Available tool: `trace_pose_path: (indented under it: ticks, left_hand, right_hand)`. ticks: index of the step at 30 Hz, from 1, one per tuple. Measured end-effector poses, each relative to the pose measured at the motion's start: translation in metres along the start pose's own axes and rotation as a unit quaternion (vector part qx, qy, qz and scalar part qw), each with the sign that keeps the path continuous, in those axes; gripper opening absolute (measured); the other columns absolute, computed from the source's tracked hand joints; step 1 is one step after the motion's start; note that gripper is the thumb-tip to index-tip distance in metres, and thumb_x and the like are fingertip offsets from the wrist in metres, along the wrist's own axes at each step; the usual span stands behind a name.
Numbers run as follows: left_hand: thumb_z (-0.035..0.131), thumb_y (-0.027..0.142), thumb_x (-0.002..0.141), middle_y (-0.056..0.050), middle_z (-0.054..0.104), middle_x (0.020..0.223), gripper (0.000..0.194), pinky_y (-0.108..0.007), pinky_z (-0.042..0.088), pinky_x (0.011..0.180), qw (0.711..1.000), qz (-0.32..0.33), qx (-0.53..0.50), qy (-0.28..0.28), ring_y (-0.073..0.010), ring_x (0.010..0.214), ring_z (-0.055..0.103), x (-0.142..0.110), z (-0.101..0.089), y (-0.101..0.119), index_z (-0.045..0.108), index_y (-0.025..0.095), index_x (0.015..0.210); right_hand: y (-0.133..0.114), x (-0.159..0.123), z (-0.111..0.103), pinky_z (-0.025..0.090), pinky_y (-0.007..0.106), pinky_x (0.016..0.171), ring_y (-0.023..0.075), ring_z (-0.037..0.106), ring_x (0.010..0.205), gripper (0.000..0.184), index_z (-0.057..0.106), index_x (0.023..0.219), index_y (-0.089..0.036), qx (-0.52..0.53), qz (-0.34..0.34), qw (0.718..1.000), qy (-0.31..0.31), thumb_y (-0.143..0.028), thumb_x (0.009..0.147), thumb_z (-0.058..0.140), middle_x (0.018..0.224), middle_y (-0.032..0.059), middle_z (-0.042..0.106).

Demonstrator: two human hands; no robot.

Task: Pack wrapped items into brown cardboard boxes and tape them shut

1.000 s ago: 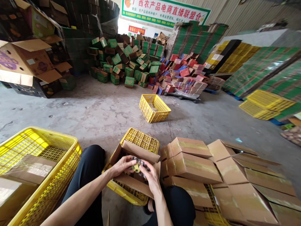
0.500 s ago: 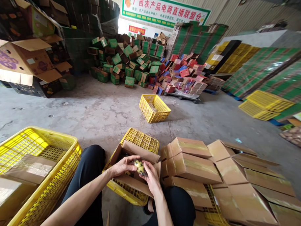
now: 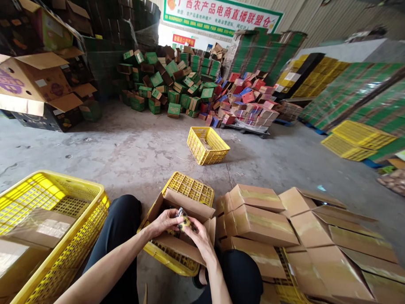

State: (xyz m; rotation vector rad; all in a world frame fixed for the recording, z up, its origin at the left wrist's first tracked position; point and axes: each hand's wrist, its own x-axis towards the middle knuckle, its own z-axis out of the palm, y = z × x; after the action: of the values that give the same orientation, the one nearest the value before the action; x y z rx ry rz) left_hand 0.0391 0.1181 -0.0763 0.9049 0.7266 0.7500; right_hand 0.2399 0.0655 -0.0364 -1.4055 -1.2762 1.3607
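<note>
A small yellow, dark-spotted item in clear plastic (image 3: 185, 222) is held between my two hands; its exact kind I cannot make out. My left hand (image 3: 165, 223) pinches it from the left, fingertips at its upper edge. From the right, my right hand (image 3: 199, 235) grips its lower side. Both hands are over an open cardboard box (image 3: 186, 249), whose flaps stand outward. More dark things lie inside the box, mostly hidden by my hands. Beneath the box is an upturned yellow plastic crate (image 3: 189, 188), between my knees.
To my left stands a large yellow crate (image 3: 99, 197) with cardboard boxes inside. Taped cardboard boxes (image 3: 264, 223) are stacked close on my right. Ahead, another yellow crate (image 3: 209, 154) sits on the concrete floor. Farther back lies a heap of green boxes (image 3: 174, 97) beside red and blue ones.
My fingers have turned the spotted item over between them. Its rounded yellow face showed half a second ago; now a shiny plastic end sticks up. The box and crates have not moved.
</note>
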Motion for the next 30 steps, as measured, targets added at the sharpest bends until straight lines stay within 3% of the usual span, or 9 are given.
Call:
trace_pose_path:
  ticks: [5,9,15,20,24,26,30]
  left_hand:
    - [0.088,0.057,0.076,-0.007,0.071,0.095,0.056,-0.026,0.055,0.076,1.000,0.005,-0.006,-0.012,-0.0155,0.080,0.067,0.000,-0.001,0.001,0.073,0.013,0.107]
    - [0.088,0.053,0.078,-0.009,0.072,0.103,0.058,-0.025,0.054,0.076,1.000,0.008,-0.014,-0.010,-0.0163,0.083,0.069,0.002,-0.003,-0.002,0.072,0.016,0.120]
    - [0.092,0.047,0.076,-0.014,0.066,0.135,0.073,-0.034,0.055,0.093,0.996,-0.024,-0.060,-0.058,-0.0254,0.111,0.070,0.004,-0.005,-0.010,0.064,0.022,0.138]
    - [0.091,0.047,0.077,-0.013,0.071,0.125,0.080,-0.025,0.053,0.076,0.994,-0.039,-0.051,-0.091,-0.0182,0.091,0.071,0.003,-0.005,-0.009,0.059,0.021,0.146]
    - [0.091,0.049,0.077,-0.012,0.072,0.116,0.071,-0.022,0.049,0.067,0.994,-0.023,-0.036,-0.099,-0.0165,0.086,0.068,0.000,-0.003,-0.004,0.067,0.019,0.137]
    - [0.091,0.049,0.076,-0.011,0.072,0.114,0.066,-0.023,0.050,0.071,0.995,-0.014,-0.032,-0.092,-0.0171,0.088,0.068,-0.001,-0.002,-0.002,0.071,0.018,0.130]
    - [0.093,0.049,0.073,-0.010,0.072,0.112,0.061,-0.028,0.053,0.076,0.997,-0.010,-0.036,-0.071,-0.0190,0.089,0.068,-0.001,-0.001,-0.002,0.073,0.016,0.121]
  right_hand:
    - [0.005,0.002,0.000,0.059,0.038,0.086,0.0300,0.074,0.100,0.056,0.079,0.116,-0.023,0.041,0.007,0.999,0.024,-0.062,0.076,0.082,0.105,0.0075,0.081]
    - [0.008,0.003,0.001,0.060,0.036,0.077,0.0285,0.075,0.094,0.056,0.075,0.119,-0.023,0.135,0.018,0.989,0.052,-0.061,0.078,0.080,0.106,0.0082,0.081]
    - [0.012,0.007,0.002,0.060,0.041,0.087,0.0304,0.075,0.101,0.054,0.073,0.118,-0.024,0.186,0.008,0.981,0.057,-0.052,0.074,0.084,0.111,0.0088,0.080]
    - [0.010,0.006,0.003,0.055,0.043,0.102,0.0287,0.073,0.109,0.046,0.075,0.113,-0.026,0.195,-0.004,0.979,0.058,-0.046,0.073,0.086,0.113,0.0066,0.080]
    - [0.015,0.006,0.003,0.055,0.046,0.103,0.0307,0.072,0.113,0.048,0.074,0.111,-0.027,0.206,0.015,0.977,0.057,-0.044,0.069,0.090,0.116,0.0071,0.080]
    - [0.018,0.006,0.002,0.055,0.046,0.105,0.0300,0.070,0.119,0.053,0.072,0.117,-0.029,0.217,0.015,0.975,0.054,-0.042,0.070,0.091,0.124,0.0066,0.078]
    - [0.023,0.006,0.001,0.052,0.046,0.109,0.0282,0.065,0.129,0.088,0.049,0.151,-0.035,0.233,0.008,0.972,0.038,-0.038,0.074,0.091,0.136,0.0059,0.073]
